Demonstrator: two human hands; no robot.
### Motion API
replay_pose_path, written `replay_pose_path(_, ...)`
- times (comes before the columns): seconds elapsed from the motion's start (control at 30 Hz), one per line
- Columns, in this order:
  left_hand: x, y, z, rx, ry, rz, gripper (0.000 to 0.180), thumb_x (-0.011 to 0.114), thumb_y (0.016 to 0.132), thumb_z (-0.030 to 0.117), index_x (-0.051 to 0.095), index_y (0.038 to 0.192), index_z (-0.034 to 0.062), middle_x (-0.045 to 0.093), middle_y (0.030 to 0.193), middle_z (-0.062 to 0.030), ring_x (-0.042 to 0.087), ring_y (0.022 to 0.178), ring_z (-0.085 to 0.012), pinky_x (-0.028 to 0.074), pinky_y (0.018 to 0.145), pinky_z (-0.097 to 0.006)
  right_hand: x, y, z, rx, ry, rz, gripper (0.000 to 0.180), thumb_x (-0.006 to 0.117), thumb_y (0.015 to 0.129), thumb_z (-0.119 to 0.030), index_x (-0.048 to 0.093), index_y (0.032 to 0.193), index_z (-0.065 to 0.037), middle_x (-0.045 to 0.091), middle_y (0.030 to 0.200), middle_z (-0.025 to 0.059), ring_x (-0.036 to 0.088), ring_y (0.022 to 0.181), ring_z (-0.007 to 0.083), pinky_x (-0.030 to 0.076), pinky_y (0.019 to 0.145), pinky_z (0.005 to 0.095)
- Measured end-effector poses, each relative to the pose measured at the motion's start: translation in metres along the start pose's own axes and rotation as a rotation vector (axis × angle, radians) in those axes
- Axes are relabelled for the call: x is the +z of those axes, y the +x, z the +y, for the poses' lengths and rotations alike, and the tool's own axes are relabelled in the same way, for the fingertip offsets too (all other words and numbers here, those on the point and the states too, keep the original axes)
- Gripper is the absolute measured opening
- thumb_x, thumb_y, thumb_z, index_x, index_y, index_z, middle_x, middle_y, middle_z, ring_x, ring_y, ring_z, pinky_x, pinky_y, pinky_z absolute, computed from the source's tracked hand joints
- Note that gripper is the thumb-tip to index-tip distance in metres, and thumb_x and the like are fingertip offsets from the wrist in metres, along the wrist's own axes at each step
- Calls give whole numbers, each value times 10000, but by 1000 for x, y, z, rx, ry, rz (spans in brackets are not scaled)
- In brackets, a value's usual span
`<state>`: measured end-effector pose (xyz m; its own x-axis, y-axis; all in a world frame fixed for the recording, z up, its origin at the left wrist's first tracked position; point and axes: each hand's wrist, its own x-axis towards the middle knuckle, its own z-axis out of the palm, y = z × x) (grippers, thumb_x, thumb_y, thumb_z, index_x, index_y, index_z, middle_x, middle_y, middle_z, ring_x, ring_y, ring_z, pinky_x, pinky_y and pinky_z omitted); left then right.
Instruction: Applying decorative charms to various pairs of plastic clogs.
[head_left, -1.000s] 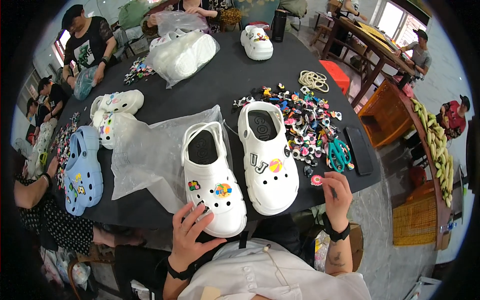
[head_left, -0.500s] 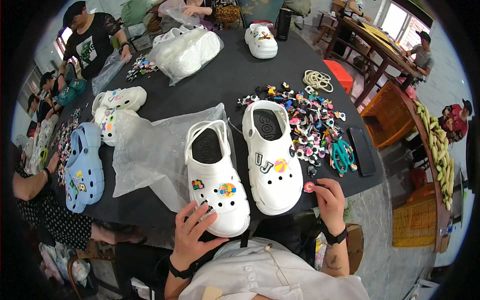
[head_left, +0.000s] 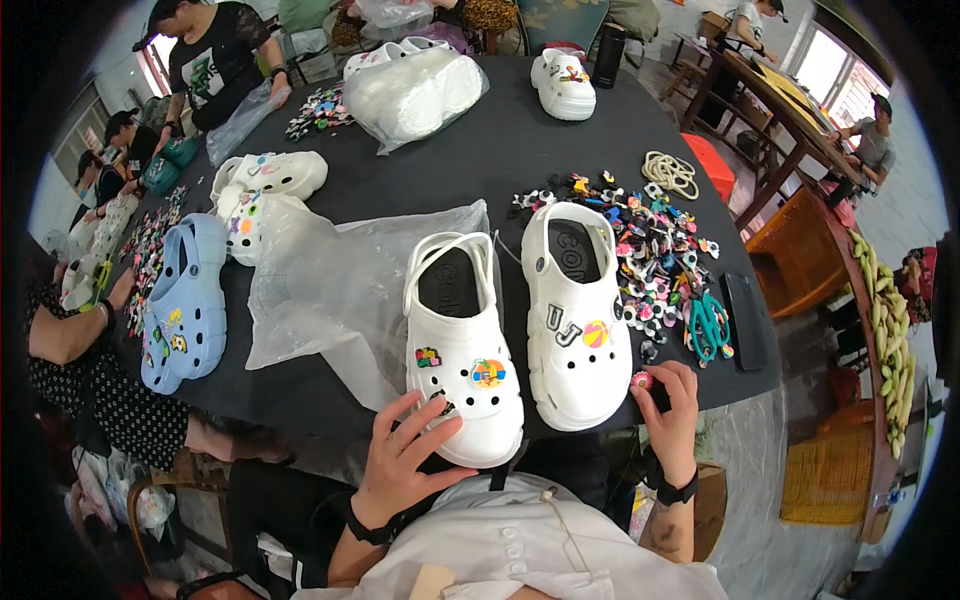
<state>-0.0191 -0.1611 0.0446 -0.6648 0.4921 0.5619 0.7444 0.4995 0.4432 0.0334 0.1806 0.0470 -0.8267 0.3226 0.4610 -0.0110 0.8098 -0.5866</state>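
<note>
Two white clogs lie on the black table in front of me, toes toward me. My left hand [head_left: 412,455] has its fingers spread on the toe of the left clog [head_left: 470,425], next to a small black charm [head_left: 444,404]. That clog also bears a colourful charm [head_left: 488,373] and a smaller multicoloured one [head_left: 428,357]. The right clog [head_left: 578,385] carries dark letter charms [head_left: 562,326] and a beach-ball charm [head_left: 595,333]. Beside its toe, my right hand [head_left: 670,420] pinches a pink flower charm [head_left: 641,380] between thumb and fingers.
Right of the clogs lie a charm pile [head_left: 655,250], teal scissors [head_left: 708,330], a black phone [head_left: 743,322] and coiled cord [head_left: 670,174]. Leftward are a clear plastic bag [head_left: 320,290] and blue clogs [head_left: 188,310]. A bagged white pair [head_left: 415,95] sits farther back. Co-workers sit around.
The whole view has shifted, so the table's things appear farther right. The flower charm is turned in my right fingers and closer to the right clog's toe. My left hand stays on its clog.
</note>
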Motion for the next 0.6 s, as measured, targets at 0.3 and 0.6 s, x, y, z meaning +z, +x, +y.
replay_pose_path(0.3, 1, 2, 1, 20, 9, 2, 693, 889, 595, 313, 634, 1221, 159, 529, 1368, -40, 463, 1240, -334, 430, 1003, -434, -2, -13, 4, 191, 216, 70, 191, 740, 769, 36, 661, 938, -6, 642, 862, 104, 618, 730, 200, 493, 679, 291)
replay_pose_path(0.6, 1, -7, -6, 25, 26, -39, 737, 912, 571, 305, 603, 1221, 145, 490, 1390, -60, 418, 1260, -374, 411, 1003, -481, -10, 3, 10, 218, 319, -1, 160, 715, 844, -13, 620, 973, -7, 667, 803, 84, 624, 680, 133, 494, 640, 257)
